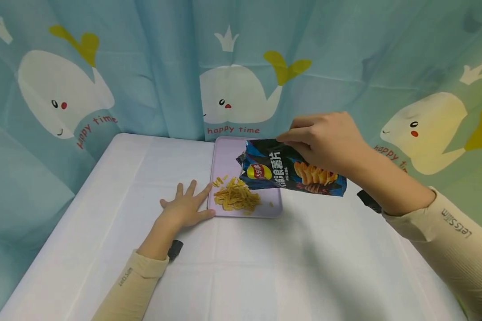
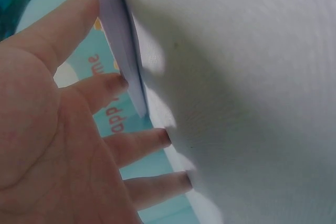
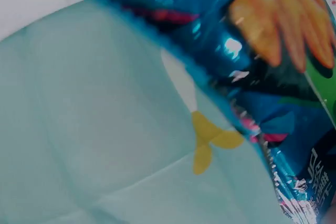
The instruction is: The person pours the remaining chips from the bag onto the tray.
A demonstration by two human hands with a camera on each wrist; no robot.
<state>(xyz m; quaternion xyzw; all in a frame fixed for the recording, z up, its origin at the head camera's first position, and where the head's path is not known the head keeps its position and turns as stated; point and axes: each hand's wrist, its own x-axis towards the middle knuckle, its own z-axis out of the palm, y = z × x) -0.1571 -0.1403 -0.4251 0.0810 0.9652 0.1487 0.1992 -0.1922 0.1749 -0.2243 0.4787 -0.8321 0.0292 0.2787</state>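
My right hand [image 1: 327,139] pinches the upper edge of a blue and black potato chip bag [image 1: 279,168], held above the tray with its torn end toward the left. In the right wrist view the shiny bag [image 3: 210,30] crosses the upper right. A lilac rectangular tray [image 1: 227,154] lies on the table, partly hidden by the bag. On its front left part is a heap of yellow chips [image 1: 236,196]. My left hand [image 1: 186,207] is spread flat, its thumb and index finger touching the tray's left edge. The left wrist view shows the fingers straight beside the tray [image 2: 114,22].
A white cloth covers the table [image 1: 241,267]. A blue-green curtain [image 1: 160,67] with whale prints hangs right behind the tray and along both sides. A few chip pieces lie apart from the heap on the tray.
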